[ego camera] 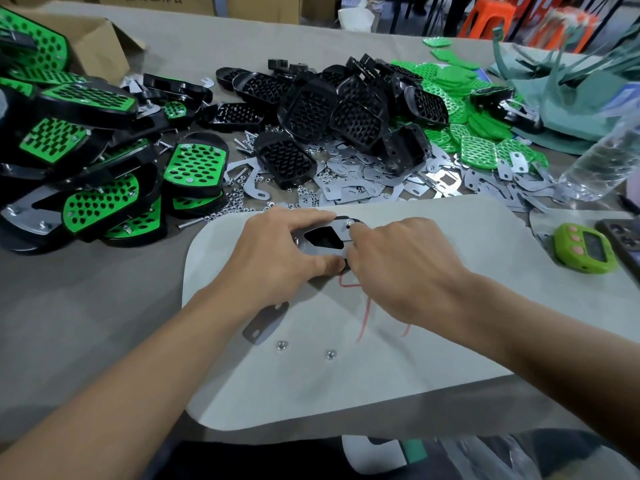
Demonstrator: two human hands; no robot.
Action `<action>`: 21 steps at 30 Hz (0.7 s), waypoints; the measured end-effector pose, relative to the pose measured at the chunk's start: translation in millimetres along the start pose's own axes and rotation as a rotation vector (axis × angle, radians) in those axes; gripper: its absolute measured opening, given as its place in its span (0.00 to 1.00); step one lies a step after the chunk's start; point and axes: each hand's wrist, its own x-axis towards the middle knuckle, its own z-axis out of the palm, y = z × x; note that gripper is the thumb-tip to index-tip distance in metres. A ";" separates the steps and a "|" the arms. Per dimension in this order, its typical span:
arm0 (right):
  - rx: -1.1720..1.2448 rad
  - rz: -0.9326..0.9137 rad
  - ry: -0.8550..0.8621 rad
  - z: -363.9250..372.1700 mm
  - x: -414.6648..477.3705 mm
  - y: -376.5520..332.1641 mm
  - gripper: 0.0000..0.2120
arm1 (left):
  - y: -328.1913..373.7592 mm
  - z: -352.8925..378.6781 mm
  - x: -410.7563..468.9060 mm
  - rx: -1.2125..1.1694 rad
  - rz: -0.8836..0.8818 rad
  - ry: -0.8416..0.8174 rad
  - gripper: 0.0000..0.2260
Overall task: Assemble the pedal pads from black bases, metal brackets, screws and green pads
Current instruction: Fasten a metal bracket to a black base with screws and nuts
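Two small silver hex nuts and a loose flat grey metal bracket lie on a pale felt-like mat, apart from both hands. At the mat's far edge sits a black plastic pedal base, underside up, its long axis running roughly left to right. A grey slotted steel plate with a dark diamond cut-out lies on it. The left hand grips its left end, fingers curled over the far rim, thumb on the near rim. The right hand pinches the right end, index tip beside a silver screw head. Beyond are heaped finished green-and-black pedals, ribbed black bases, perforated green pads and stamped brackets. An open cardboard box stands at far left, its contents hidden.
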 end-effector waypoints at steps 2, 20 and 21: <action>0.001 -0.091 0.024 1.4 -0.2 5.5 0.08 | -0.5 -0.2 0.1 0.001 0.003 0.000 0.29; 0.441 0.149 0.183 -2.4 -24.3 -11.0 0.10 | 12.7 -8.6 -5.6 0.177 0.143 0.017 0.35; 0.559 0.154 0.179 -4.4 -30.8 -12.5 0.06 | 16.1 -12.4 -6.4 0.192 0.169 0.033 0.36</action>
